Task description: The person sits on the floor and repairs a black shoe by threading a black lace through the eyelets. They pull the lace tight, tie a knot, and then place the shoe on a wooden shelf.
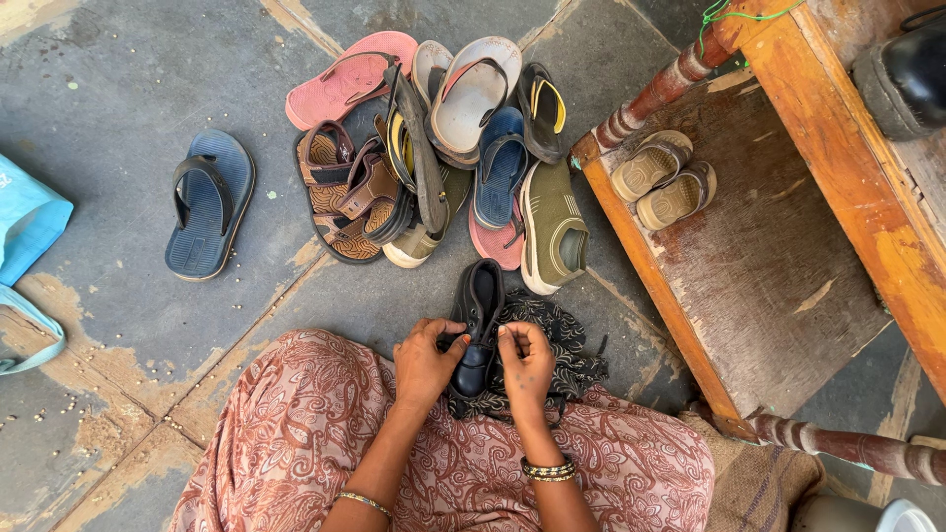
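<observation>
A small black leather shoe lies on a dark patterned cloth on the stone floor in front of my knees. My left hand grips the shoe's left side near its middle. My right hand pinches the shoe's right side at the strap area. Both hands close around the shoe, whose toe end points toward me. My lap is covered by pinkish patterned fabric.
A heap of sandals, flip-flops and an olive sneaker lies beyond the shoe. A lone blue sandal sits at left. A low wooden shelf at right holds a small tan pair of sandals. A blue bag is at far left.
</observation>
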